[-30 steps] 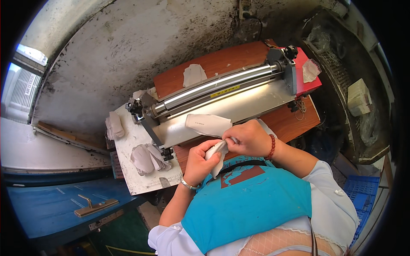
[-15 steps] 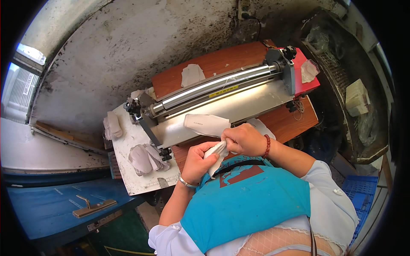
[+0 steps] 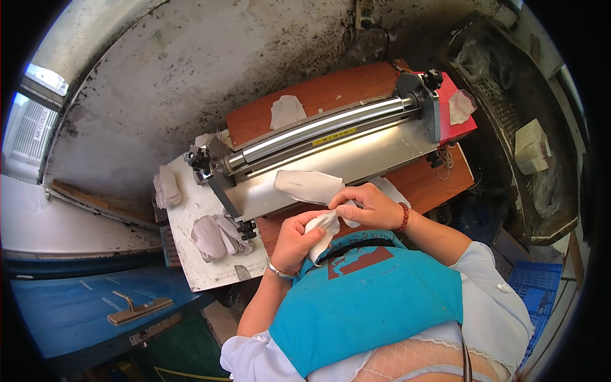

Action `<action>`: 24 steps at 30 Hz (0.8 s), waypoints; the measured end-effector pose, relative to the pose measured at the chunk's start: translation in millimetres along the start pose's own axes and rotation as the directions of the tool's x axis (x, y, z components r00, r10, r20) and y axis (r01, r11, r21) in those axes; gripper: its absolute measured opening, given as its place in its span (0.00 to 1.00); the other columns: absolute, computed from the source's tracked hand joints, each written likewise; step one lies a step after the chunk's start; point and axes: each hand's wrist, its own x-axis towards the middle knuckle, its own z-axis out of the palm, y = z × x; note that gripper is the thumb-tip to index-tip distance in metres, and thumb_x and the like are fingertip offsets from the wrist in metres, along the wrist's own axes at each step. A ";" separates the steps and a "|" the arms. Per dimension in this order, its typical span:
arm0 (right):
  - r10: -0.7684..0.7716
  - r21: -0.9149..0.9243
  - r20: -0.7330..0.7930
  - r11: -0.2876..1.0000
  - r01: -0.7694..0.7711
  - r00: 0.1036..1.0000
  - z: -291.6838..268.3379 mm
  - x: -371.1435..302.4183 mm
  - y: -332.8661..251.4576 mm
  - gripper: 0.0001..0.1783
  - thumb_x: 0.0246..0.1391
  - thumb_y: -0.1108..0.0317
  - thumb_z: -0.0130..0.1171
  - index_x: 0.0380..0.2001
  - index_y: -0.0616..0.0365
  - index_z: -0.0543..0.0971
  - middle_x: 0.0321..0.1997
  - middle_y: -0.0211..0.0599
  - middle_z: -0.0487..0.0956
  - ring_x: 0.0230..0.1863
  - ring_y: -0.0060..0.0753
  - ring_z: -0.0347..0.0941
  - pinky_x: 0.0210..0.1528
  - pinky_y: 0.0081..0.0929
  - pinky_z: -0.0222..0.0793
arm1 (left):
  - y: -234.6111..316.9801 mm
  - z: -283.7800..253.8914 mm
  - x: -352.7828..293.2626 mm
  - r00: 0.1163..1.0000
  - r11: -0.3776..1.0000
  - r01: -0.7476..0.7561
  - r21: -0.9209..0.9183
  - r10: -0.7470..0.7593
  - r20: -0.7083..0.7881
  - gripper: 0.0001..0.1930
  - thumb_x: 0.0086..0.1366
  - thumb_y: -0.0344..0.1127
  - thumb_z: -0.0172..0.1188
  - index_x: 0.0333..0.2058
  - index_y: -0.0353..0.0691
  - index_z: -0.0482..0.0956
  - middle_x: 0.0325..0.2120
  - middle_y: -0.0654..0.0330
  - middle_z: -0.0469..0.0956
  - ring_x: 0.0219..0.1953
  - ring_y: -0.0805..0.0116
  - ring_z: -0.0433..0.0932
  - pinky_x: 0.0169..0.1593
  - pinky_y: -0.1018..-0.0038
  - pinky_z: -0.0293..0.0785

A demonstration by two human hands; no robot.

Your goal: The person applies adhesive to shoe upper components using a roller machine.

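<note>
Close to my apron, my left hand (image 3: 294,243) grips a thin off-white sheet piece (image 3: 323,230), bent and curled in the fingers with the thumb across it. My right hand (image 3: 372,207) has thumb and forefinger pinched at the upper edge of that same piece. Just beyond the hands lies a flat, long off-white piece (image 3: 307,185) with a small dark print, resting on the front plate of a roller machine (image 3: 324,130). Another pale piece (image 3: 389,190) is partly hidden behind my right hand.
Stacks of similar pieces (image 3: 218,238) sit on the white table (image 3: 191,264) at left, with another bundle (image 3: 167,186) behind. One piece (image 3: 287,112) lies on the brown board past the roller. A blue cabinet (image 3: 70,312) stands lower left, and a blue crate (image 3: 538,290) at right.
My right hand's fingers have loosened from a tight fist-like grip into a pinch at the piece's edge. The piece in my left hand shows more of its face.
</note>
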 end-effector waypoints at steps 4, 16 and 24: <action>0.084 -0.036 0.028 0.996 -0.083 0.996 -0.2 -0.3 -0.5 0.11 0.57 0.64 0.55 0.33 0.62 0.79 0.25 0.31 0.78 0.26 0.17 0.70 0.29 0.19 0.67 | -5.9 -1.1 1.7 0.999 0.999 -0.032 0.011 0.032 0.003 0.17 0.58 0.27 0.58 0.46 0.31 0.75 0.34 0.59 0.79 0.30 0.79 0.76 0.35 0.82 0.73; 0.167 0.075 -0.019 0.983 -0.166 0.986 -23.9 -4.3 -16.2 0.09 0.57 0.66 0.53 0.28 0.61 0.76 0.21 0.22 0.71 0.23 0.11 0.63 0.25 0.16 0.61 | 3.9 -12.8 -0.3 0.975 0.967 -0.220 0.130 0.223 -0.009 0.13 0.62 0.34 0.57 0.41 0.31 0.77 0.34 0.61 0.79 0.33 0.81 0.74 0.38 0.83 0.70; 0.130 0.088 -0.045 0.988 -0.125 0.991 -47.2 -13.7 -7.3 0.08 0.54 0.66 0.57 0.30 0.61 0.77 0.28 0.27 0.74 0.29 0.16 0.67 0.34 0.17 0.64 | 14.6 -20.3 2.6 0.987 0.959 -0.161 0.233 0.162 0.015 0.10 0.60 0.30 0.59 0.38 0.31 0.79 0.34 0.64 0.79 0.34 0.81 0.73 0.40 0.81 0.71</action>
